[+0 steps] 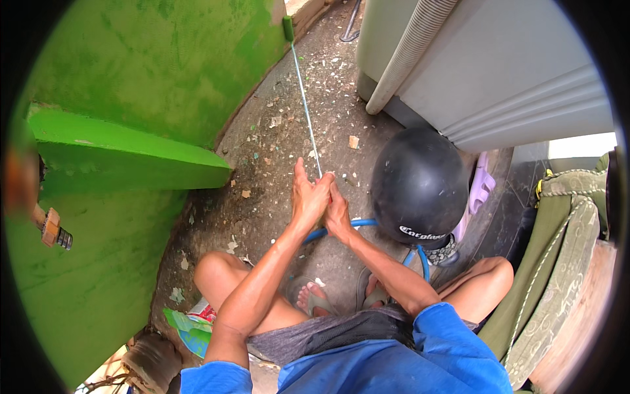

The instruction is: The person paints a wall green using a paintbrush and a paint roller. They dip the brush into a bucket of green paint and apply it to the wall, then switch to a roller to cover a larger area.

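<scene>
A small green paint roller (pixel 288 28) meets the base of the green-painted wall (pixel 162 59) at its far end. Its long, thin rod (pixel 306 111), pale and paint-streaked, runs back toward me over the floor. My left hand (pixel 311 199) closes round the near end of the rod, with the index finger pointing forward. Just beside it, my right hand (pixel 337 211) grips the same end, and the two hands touch. The handle itself is hidden by my fingers. Below my hands, a blue hose (pixel 364 222) crosses the concrete floor (pixel 266 147), which is strewn with paint flakes.
A black helmet (pixel 418 184) sits close on the right, before a grey appliance (pixel 502 64) with a ribbed drain hose (pixel 416 54). A green ledge (pixel 133 152) juts from the wall; a tap fitting (pixel 55 230) sticks out left. Purple footwear (pixel 481 184) and green cushions (pixel 536 266) lie right.
</scene>
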`<state>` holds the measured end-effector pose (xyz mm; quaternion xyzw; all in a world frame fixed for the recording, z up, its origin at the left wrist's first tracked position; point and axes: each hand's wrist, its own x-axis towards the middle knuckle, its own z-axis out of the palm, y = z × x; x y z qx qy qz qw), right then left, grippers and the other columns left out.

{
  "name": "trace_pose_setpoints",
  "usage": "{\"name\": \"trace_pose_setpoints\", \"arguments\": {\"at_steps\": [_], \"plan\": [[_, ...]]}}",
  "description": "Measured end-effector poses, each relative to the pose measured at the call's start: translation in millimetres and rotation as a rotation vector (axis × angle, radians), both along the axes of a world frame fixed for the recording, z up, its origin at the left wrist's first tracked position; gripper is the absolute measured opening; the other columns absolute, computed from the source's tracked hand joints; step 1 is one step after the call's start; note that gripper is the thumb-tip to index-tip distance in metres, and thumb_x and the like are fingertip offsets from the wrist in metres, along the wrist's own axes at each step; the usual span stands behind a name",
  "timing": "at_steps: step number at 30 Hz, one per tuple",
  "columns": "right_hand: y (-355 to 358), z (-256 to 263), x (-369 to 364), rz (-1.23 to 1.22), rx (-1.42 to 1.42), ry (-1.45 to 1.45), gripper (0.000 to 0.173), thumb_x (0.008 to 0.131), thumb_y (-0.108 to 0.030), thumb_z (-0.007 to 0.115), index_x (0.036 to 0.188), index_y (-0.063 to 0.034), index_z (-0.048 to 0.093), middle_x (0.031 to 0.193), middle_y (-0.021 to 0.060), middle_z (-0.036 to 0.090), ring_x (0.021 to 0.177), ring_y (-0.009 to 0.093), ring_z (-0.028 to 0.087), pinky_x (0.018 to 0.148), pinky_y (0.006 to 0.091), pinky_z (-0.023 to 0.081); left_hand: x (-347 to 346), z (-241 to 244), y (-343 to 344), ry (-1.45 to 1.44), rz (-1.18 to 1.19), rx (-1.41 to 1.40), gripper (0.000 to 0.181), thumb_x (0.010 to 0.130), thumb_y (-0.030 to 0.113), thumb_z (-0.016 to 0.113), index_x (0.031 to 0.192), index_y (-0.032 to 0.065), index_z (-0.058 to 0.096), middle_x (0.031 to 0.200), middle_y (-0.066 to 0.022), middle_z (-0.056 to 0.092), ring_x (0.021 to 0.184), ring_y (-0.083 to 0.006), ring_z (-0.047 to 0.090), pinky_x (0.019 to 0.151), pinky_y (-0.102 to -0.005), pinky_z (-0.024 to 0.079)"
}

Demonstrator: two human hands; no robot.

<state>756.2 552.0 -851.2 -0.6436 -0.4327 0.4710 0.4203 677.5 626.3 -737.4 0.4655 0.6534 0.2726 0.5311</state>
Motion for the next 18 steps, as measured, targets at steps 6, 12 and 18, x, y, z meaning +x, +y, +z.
{"name": "trace_pose_setpoints", "arguments": {"at_steps": [6,12,18], "plan": [[-14,20,-9,0.039,-0.080,-0.118,0.057,0.095,-0.030,0.049,0.144,-0.0076,0.031,0.112,0.0276,0.061,0.109,0.041,0.059,0.088,0.0419,0.048,-4,-4,0,0.013,0.003,-0.013,0.085,0.080,0.025,0.068,0.145,-0.0042,0.021,0.143,-0.0318,0.032,0.133,-0.0392,0.036,0.104,-0.0430,0.038],[11,-7,-12,-0.086,0.061,0.046,0.053,0.095,-0.022,0.048,0.144,-0.0118,0.030,0.114,0.0232,0.061,0.106,0.035,0.061,0.086,0.0416,0.049,-6,7,0,0.002,0.022,-0.042,0.085,0.080,0.025,0.068,0.145,-0.0046,0.022,0.143,-0.0325,0.032,0.132,-0.0389,0.037,0.105,-0.0429,0.038],[16,-12,-18,-0.043,-0.061,0.084,0.054,0.095,-0.021,0.047,0.145,-0.0128,0.029,0.117,0.0203,0.061,0.109,0.032,0.061,0.086,0.0394,0.048,-7,4,-2,-0.012,0.016,-0.044,0.084,0.080,0.023,0.068,0.145,-0.0051,0.021,0.142,-0.0331,0.032,0.132,-0.0392,0.038,0.105,-0.0430,0.038]]}}
